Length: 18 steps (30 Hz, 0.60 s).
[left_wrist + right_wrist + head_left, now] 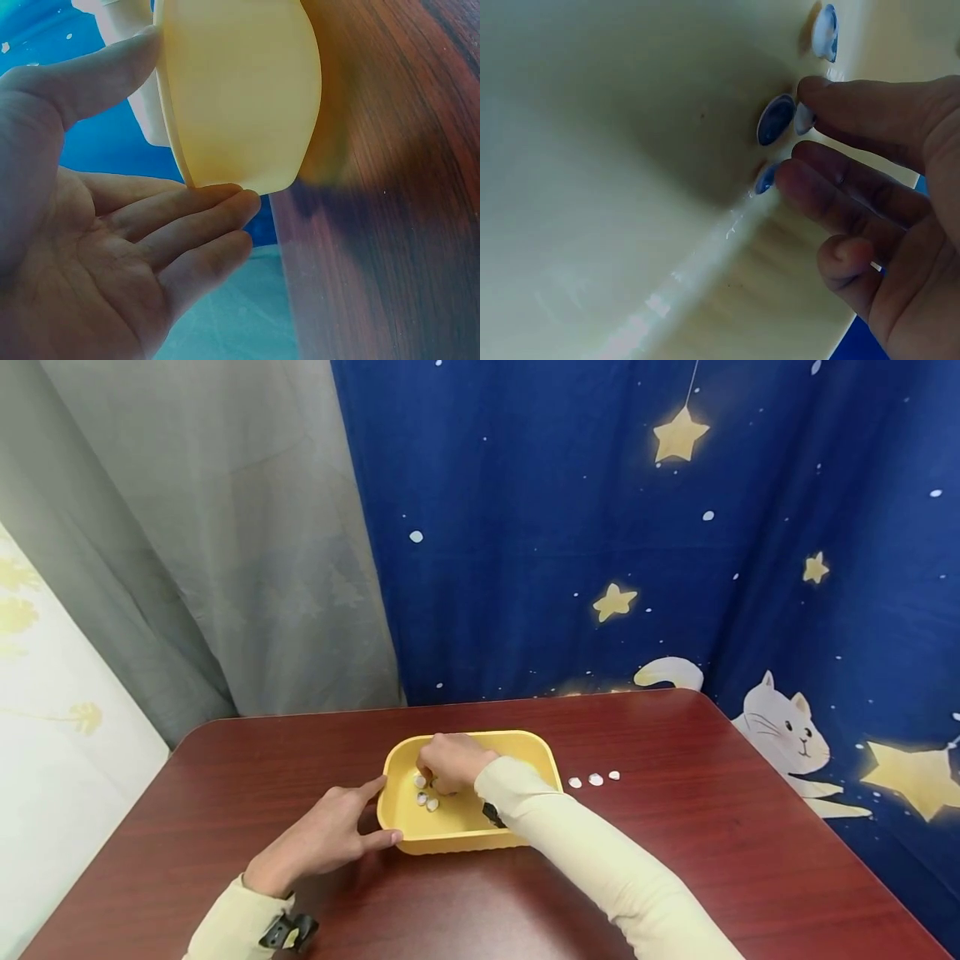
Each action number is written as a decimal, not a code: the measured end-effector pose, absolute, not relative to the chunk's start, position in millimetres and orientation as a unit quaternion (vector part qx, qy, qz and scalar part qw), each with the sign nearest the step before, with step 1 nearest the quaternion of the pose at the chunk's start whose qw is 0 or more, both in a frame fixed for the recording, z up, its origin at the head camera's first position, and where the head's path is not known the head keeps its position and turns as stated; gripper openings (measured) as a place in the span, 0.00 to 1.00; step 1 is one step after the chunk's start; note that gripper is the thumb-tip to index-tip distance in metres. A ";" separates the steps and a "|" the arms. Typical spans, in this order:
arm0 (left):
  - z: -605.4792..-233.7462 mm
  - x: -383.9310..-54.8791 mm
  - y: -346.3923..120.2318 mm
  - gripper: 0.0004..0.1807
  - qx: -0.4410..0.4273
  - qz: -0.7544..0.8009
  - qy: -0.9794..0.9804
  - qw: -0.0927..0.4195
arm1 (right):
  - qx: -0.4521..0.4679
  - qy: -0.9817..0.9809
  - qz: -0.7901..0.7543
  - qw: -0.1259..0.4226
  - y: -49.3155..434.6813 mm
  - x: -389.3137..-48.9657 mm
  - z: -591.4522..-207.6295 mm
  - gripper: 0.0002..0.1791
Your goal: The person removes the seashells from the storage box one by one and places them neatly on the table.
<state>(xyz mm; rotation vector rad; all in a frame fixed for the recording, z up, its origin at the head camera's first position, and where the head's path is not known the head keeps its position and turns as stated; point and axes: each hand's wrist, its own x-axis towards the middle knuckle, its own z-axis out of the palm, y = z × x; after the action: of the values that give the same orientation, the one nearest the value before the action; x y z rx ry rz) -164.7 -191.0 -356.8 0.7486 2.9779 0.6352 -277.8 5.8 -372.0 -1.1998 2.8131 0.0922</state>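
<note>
A shallow yellow plastic bin [467, 841] stands on the dark red table, with several small white seashells [432, 805] inside near its left end. My left hand [318, 837] rests against that end, thumb at the near corner and index finger at the left rim. Its fingers lie straight along the outer wall [247, 97] in the left wrist view. Reaching into the bin, my right hand [453, 762] has its thumb and fingers apart around the shells. A white shell [805, 118] shows between thumb and index finger, and a bluish one [765, 178] sits by another fingertip.
Right of the bin, three pale shells [596, 779] lie in a row on the table [720, 860]. Behind the table hang a grey curtain [292, 568] and a blue star-patterned curtain [517, 527].
</note>
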 end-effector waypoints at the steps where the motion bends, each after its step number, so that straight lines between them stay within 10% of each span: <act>1: -356.9 -164.5 -191.1 0.44 0.238 0.202 0.950 0.002 | -0.392 0.919 0.033 0.038 5.4 -277.8 -373.0 0.04; 18: -356.6 -164.3 -190.3 0.44 0.236 0.205 0.950 0.007 | -0.388 0.921 0.025 0.024 5.0 -273.5 -377.3 0.12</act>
<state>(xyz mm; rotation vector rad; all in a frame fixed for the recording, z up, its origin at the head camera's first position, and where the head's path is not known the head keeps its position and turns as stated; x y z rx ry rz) -164.3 -190.3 -356.6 0.7369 2.9706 0.6424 -273.5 5.0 -377.3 -1.2003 2.8496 0.0786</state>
